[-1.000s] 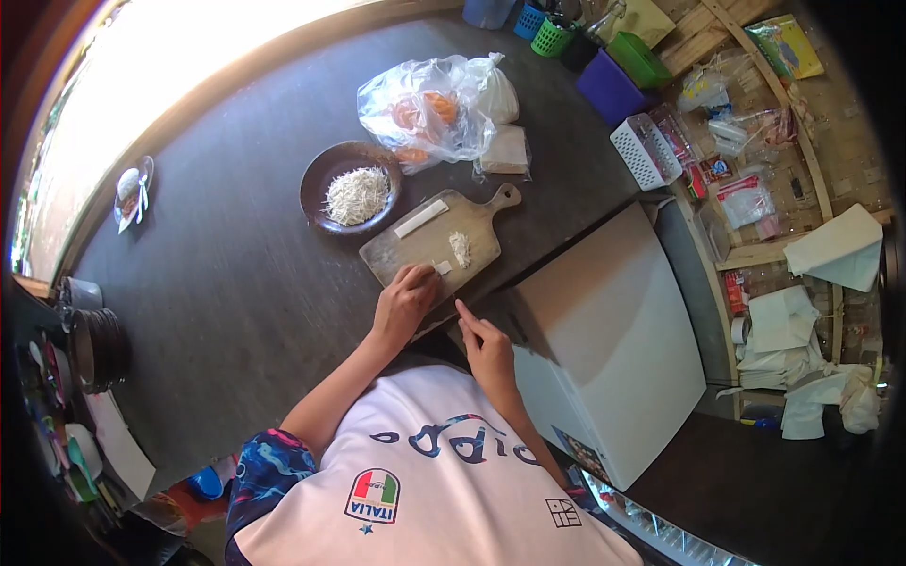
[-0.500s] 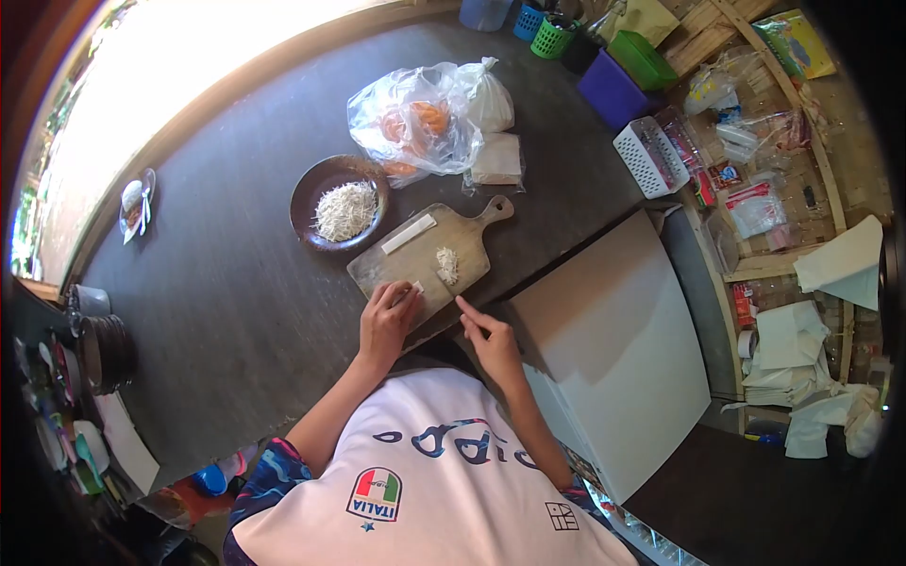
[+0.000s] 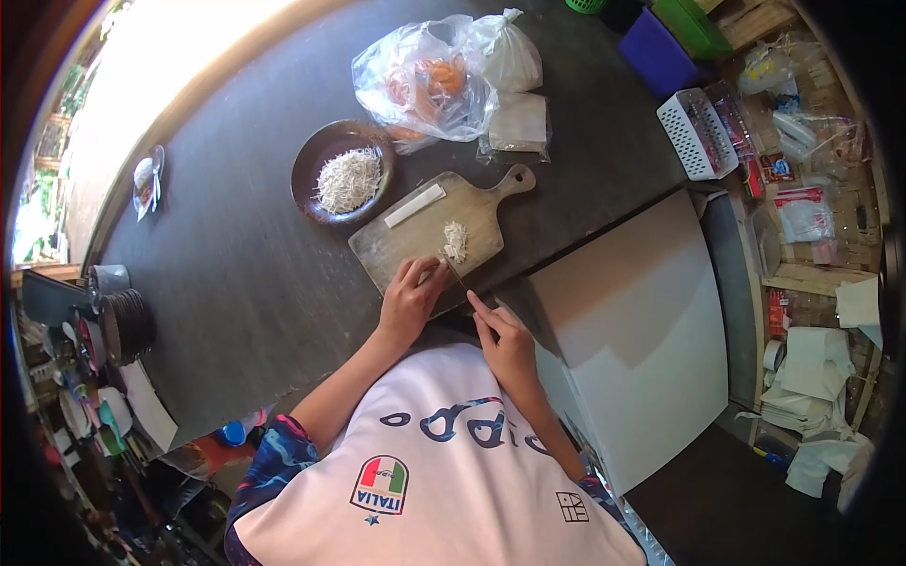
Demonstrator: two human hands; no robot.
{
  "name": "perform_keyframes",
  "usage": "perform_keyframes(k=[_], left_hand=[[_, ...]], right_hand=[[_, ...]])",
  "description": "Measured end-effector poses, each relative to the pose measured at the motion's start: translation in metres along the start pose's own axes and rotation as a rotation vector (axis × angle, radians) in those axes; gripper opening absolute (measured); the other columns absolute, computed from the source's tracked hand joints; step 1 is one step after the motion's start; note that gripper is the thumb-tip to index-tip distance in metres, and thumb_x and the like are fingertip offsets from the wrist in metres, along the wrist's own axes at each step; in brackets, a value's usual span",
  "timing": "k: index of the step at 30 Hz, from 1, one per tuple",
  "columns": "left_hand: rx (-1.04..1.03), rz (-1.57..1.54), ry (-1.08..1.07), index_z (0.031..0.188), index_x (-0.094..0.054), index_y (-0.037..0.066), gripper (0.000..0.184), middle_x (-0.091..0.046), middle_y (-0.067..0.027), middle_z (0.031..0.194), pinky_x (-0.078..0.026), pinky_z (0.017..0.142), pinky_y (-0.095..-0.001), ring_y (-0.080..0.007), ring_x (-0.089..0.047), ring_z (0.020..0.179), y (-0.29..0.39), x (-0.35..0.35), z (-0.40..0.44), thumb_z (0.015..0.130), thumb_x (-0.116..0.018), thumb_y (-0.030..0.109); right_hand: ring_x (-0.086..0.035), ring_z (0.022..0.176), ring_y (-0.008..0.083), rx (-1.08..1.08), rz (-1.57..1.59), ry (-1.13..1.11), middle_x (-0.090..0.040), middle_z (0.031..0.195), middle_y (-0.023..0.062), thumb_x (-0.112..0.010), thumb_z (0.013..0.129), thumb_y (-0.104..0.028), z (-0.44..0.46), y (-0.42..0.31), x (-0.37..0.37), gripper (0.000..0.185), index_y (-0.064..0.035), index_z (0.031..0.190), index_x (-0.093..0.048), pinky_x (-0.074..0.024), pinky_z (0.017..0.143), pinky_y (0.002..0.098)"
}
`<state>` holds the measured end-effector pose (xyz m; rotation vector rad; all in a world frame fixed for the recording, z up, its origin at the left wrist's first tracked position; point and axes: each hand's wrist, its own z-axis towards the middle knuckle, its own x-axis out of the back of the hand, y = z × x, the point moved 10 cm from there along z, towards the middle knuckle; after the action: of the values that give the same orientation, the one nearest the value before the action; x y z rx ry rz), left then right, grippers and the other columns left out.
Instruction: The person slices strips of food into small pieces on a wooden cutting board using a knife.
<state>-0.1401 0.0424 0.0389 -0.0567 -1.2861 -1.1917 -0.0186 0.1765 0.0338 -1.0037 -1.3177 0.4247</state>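
My left hand (image 3: 411,300) has its fingers bunched at the near edge of a wooden cutting board (image 3: 377,250), pressing on a small white piece mostly hidden under the fingertips. Beside it, my right hand (image 3: 505,338) is closed round a knife (image 3: 459,274), index finger stretched along its back; the handle is hidden in the palm. The thin blade lies over the board close to the left fingertips. Just beyond the blade is a little heap of white shreds (image 3: 456,242). Farther up the board lies a white strip (image 3: 415,206).
A brown bowl (image 3: 304,193) heaped with white shreds stands beyond the board. Behind are a clear plastic bag (image 3: 420,80) with orange contents and a wrapped pale block (image 3: 517,123). A white perforated basket (image 3: 696,135) sits at the right, above a white box-like surface (image 3: 642,330).
The whole view has shifted, so the board and bowl sit higher in the picture. My left fingertips have come closer to the knife blade and the small heap of shreds.
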Motion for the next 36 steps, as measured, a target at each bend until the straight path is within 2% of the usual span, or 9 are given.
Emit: perform_keyframes(k=[9, 13, 16, 25, 28, 36], left_hand=[[0.022, -0.001, 0.047, 0.117, -0.081, 0.005, 0.030, -0.072, -0.0079, 0.117, -0.059, 0.088, -0.0422, -0.0308, -0.070, 0.104, 0.000, 0.002, 0.000, 0.087, -0.083, 0.000], [0.014, -0.002, 0.033, 0.118, -0.080, 0.004, 0.031, -0.071, -0.0076, 0.119, -0.059, 0.090, -0.0423, -0.0315, -0.069, 0.106, 0.000, 0.001, 0.001, 0.088, -0.081, 0.002], [0.006, -0.001, 0.045, 0.117, -0.080, 0.004, 0.028, -0.071, -0.0077, 0.118, -0.059, 0.090, -0.0422, -0.0314, -0.069, 0.105, 0.001, 0.003, 0.001, 0.089, -0.081, 0.001], [-0.009, -0.026, 0.094, 0.114, -0.081, 0.005, 0.025, -0.072, -0.0077, 0.115, -0.059, 0.087, -0.0428, -0.0307, -0.069, 0.102, 0.002, 0.006, 0.002, 0.090, -0.081, 0.001], [-0.012, -0.036, 0.103, 0.113, -0.081, 0.005, 0.023, -0.072, -0.0078, 0.115, -0.059, 0.086, -0.0426, -0.0304, -0.070, 0.101, 0.001, 0.007, 0.001, 0.090, -0.081, 0.001], [-0.013, -0.048, 0.124, 0.111, -0.081, 0.004, 0.021, -0.073, -0.0079, 0.115, -0.060, 0.087, -0.0423, -0.0306, -0.071, 0.102, -0.001, 0.007, -0.001, 0.090, -0.082, 0.002]], right_hand=[[-0.065, 0.073, 0.0317, 0.016, 0.030, -0.030, -0.063, 0.085, 0.0140, -0.071, 0.106, -0.011, -0.009, 0.004, 0.005, 0.046, -0.0247, 0.150, -0.072, -0.0536, 0.072, 0.0428], [-0.065, 0.073, 0.0324, -0.009, 0.047, -0.046, -0.062, 0.084, 0.0148, -0.071, 0.106, -0.011, -0.008, 0.004, 0.004, 0.046, -0.0238, 0.150, -0.071, -0.0534, 0.072, 0.0427], [-0.068, 0.072, 0.0301, 0.040, 0.016, -0.013, -0.064, 0.084, 0.0105, -0.072, 0.105, -0.013, -0.013, 0.001, 0.005, 0.048, -0.0275, 0.151, -0.071, -0.0552, 0.069, 0.0450], [-0.069, 0.074, 0.0320, 0.049, 0.026, 0.028, -0.064, 0.085, 0.0113, -0.071, 0.105, -0.013, -0.016, 0.000, -0.002, 0.049, -0.0275, 0.152, -0.069, -0.0558, 0.070, 0.0458], [-0.068, 0.077, 0.0356, 0.025, 0.000, -0.007, -0.065, 0.086, 0.0170, -0.070, 0.106, -0.010, -0.016, -0.002, 0.000, 0.048, -0.0230, 0.152, -0.070, -0.0547, 0.074, 0.0453], [-0.069, 0.079, 0.0370, 0.016, -0.047, -0.033, -0.067, 0.089, 0.0177, -0.070, 0.106, -0.010, -0.017, -0.003, 0.001, 0.046, -0.0232, 0.151, -0.070, -0.0550, 0.075, 0.0463]])
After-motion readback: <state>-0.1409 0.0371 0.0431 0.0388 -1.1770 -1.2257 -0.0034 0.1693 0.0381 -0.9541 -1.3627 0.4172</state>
